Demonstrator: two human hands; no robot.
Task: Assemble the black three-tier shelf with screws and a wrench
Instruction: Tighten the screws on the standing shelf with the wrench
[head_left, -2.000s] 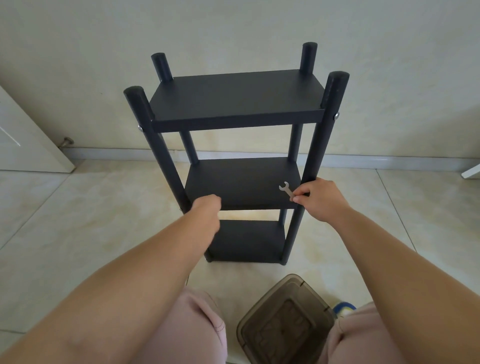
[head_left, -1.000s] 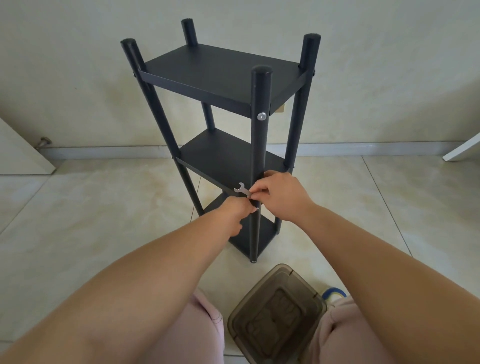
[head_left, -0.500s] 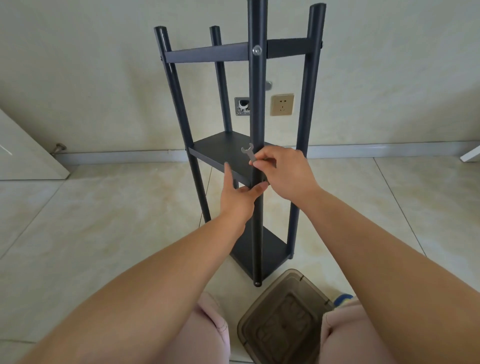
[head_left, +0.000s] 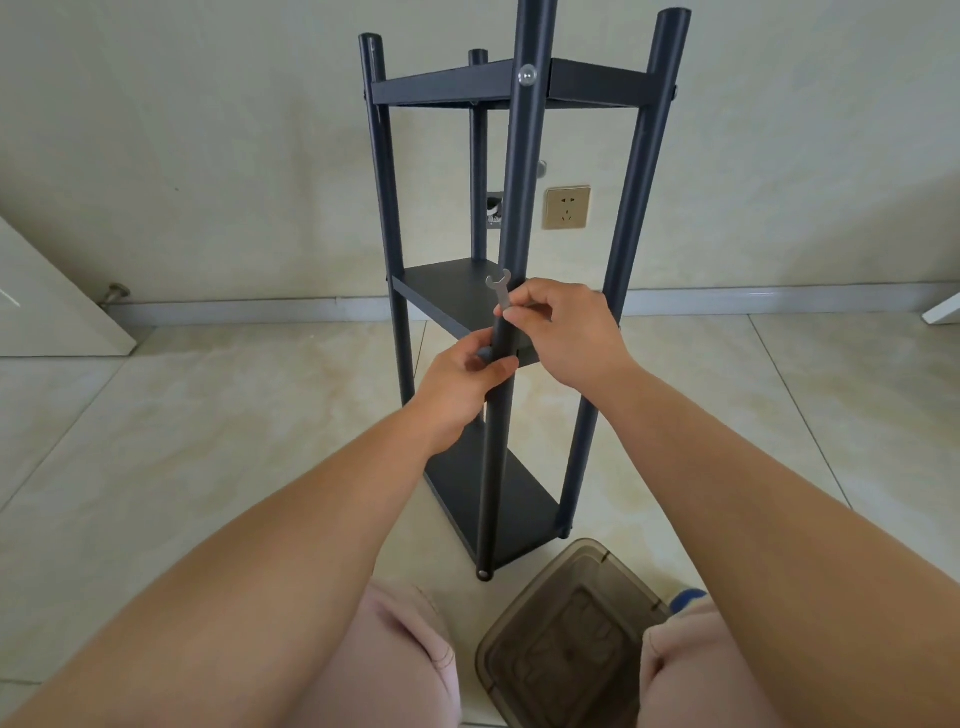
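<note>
- Since half a second ago: left hand (head_left: 457, 382), then spread flat under the middle board, now has its fingers curled in at the near post (head_left: 511, 223); the view has dropped slightly, so the top of the shelf (head_left: 467, 304) sits lower in frame.
- Shelf: black, three tiers, standing upright on the tiled floor (head_left: 156, 441) in front of the wall, turned corner-on to the camera.
- Near post: runs top to bottom through the centre of the frame; a silver screw (head_left: 527, 76) shows in it at the top tier, another fitting at its foot.
- Left hand: fingers and thumb pinch at the post at middle-tier height; what sits between the fingertips cannot be made out.
- Right hand (head_left: 566, 332): thumb and forefinger pinch the lower end of a small flat silver wrench (head_left: 500, 291), whose open jaw points up, just beside the post.
- Plastic bin (head_left: 566, 639): brown, translucent, on the floor between the knees, close to the shelf's foot.
- Wall: a gold-coloured socket (head_left: 566, 208) behind the shelf, a smaller plate partly hidden by the post.
- Door (head_left: 47, 312): white, at far left, beside a doorstop (head_left: 117, 292).
</note>
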